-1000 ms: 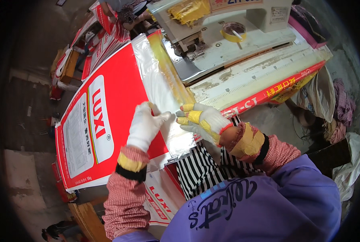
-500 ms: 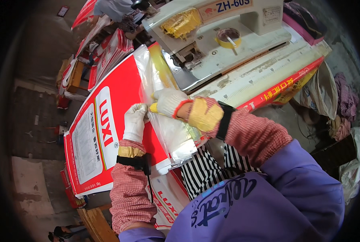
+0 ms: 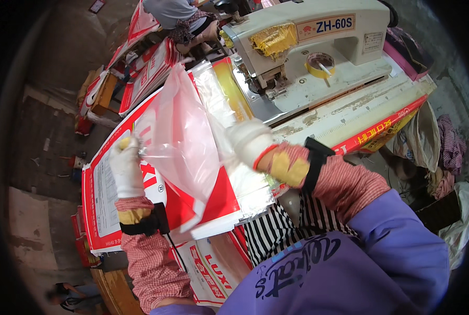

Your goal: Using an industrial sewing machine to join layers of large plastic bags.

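My left hand [image 3: 127,167], in a white glove with yellow at the fingertips, is closed on the edge of a clear plastic film liner [image 3: 184,134]. The film billows up over a stack of red and white printed sacks [image 3: 104,197]. On the other side of the film is my right hand [image 3: 250,140], in a white glove smeared by motion. Its fingers cannot be made out, so whether it grips the film is unclear. Beneath it, the sacks' open end shows shiny, silvery plastic [image 3: 245,181].
A pale industrial sewing machine [image 3: 345,60] stands beyond my right hand, with a yellow tape roll [image 3: 319,65] on its bed. More folded sacks [image 3: 148,79] lie at the far left near a seated person [image 3: 179,18]. Another printed sack [image 3: 208,270] lies below the stack.
My left hand has moved left, drawing the film out across the sacks. The right hand has shifted to the right, away from the left. The film now stands lifted and spread between them.
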`<state>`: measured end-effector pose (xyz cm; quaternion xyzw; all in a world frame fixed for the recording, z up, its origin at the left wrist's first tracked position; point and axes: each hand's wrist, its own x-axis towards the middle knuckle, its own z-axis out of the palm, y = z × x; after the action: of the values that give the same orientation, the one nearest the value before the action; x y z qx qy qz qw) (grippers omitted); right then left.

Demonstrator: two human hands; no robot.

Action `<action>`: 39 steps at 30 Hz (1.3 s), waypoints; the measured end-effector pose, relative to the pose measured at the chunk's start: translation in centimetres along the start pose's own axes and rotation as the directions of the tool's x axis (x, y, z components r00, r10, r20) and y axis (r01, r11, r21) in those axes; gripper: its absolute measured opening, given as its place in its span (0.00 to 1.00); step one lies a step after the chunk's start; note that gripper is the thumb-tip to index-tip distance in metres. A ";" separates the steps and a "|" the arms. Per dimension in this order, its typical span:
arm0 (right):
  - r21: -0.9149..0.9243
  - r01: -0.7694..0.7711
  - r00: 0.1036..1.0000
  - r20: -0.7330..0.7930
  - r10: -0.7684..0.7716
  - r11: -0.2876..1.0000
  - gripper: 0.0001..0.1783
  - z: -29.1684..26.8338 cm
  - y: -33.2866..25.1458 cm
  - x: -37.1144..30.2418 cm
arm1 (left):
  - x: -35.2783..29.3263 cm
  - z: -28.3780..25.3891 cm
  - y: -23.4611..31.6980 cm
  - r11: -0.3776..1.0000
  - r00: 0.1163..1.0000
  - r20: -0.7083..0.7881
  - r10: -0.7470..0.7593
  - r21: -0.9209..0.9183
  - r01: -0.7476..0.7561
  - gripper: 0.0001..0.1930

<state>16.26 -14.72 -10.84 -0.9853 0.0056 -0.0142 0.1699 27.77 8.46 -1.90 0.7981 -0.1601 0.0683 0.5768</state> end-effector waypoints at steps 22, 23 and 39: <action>0.790 0.583 0.674 -0.600 0.431 0.189 0.12 8.6 0.4 27.5 | -14.9 0.1 6.2 0.850 -0.067 0.847 -0.527 0.526 -0.033 0.02; 0.729 0.674 0.618 -0.645 0.448 0.120 0.12 7.9 -1.0 27.8 | -12.9 0.1 6.5 0.903 -0.144 0.892 -0.429 0.416 -0.109 0.02; 0.322 0.386 0.853 -0.482 -0.201 0.864 0.10 6.8 -5.5 13.9 | 10.6 15.2 1.4 -0.055 0.548 0.833 -0.070 0.546 -0.836 0.07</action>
<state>30.39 -7.45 -15.06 -0.8883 -0.1140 -0.2595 0.3614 36.10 -8.11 -2.43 0.8202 -0.5093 0.0528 -0.2551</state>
